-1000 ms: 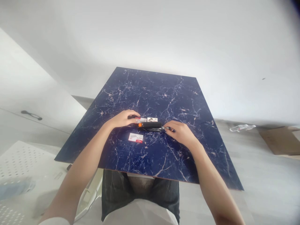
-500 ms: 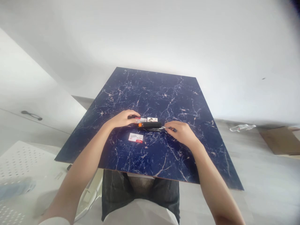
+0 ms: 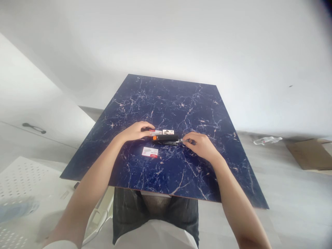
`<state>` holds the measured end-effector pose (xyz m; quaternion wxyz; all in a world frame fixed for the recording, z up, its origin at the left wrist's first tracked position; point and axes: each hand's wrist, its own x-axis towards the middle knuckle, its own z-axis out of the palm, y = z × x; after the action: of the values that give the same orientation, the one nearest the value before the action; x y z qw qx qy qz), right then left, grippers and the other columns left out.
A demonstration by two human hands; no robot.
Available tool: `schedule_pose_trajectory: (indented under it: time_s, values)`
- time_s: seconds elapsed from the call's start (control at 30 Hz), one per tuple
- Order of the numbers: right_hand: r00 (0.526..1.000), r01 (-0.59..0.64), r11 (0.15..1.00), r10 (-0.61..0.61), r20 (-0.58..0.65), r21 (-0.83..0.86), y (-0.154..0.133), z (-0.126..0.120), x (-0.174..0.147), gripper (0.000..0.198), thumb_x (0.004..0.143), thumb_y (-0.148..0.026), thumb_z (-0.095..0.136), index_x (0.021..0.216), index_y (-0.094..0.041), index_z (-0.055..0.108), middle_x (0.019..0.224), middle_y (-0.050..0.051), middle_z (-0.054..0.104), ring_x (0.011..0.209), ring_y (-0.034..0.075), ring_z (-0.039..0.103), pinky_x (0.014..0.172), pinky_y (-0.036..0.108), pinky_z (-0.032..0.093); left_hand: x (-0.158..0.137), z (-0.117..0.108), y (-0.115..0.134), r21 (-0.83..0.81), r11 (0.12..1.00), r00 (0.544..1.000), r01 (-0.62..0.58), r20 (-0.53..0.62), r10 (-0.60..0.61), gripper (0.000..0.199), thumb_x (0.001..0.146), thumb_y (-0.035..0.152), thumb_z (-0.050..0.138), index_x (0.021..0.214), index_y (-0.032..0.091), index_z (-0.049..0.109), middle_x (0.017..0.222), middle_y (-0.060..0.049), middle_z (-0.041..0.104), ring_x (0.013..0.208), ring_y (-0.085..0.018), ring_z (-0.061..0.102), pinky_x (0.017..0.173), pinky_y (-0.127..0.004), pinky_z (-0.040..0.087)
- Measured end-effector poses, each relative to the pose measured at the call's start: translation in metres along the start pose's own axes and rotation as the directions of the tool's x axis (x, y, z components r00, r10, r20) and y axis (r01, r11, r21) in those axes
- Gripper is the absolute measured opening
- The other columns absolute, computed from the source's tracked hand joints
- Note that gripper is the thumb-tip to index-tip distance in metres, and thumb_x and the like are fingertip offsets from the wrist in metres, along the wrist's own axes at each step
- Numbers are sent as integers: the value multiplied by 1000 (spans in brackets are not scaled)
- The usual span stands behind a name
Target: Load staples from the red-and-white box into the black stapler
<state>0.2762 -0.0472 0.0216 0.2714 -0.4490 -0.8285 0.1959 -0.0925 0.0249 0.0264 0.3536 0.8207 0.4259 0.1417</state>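
Note:
A black stapler (image 3: 166, 138) with an orange patch at its left end lies crosswise on the blue marbled table (image 3: 166, 103). My left hand (image 3: 135, 132) curves round that left end, thumb and fingers close about it; its exact grip is partly hidden. My right hand (image 3: 198, 143) pinches a slim silver metal piece (image 3: 181, 140) at the stapler's right end. Just behind the stapler sit a red-and-white box (image 3: 157, 132) and a small white box (image 3: 168, 132) with a dark picture. Nearer my body lies another white-and-red box (image 3: 149, 152).
A white perforated surface (image 3: 28, 173) stands low at the left, beside a cabinet with a dark handle (image 3: 34, 128). On the floor at right lie a clear plastic bottle (image 3: 267, 140) and a brown cardboard box (image 3: 308, 154). A white wall (image 3: 166, 38) rises behind the table.
Both hands, the stapler and the boxes keep nearly the same places. The whole view has shifted very slightly, and my right fingers look a little adjusted on the metal piece.

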Motion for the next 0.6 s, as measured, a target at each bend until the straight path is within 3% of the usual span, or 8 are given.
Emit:
schedule_pose_trajectory:
  time_s: [0.6]
  values:
    - [998,-51,999,51,42,-9,1,1,0,10,96,-29,67,98,-27,77,104,3,78,79,19,70,75,34,59,0,-1,2,-6,1000,1000,-1,1,1,43,99,54,59,133,31,70,143,-5,67,131,-29,61,111,-47,47]
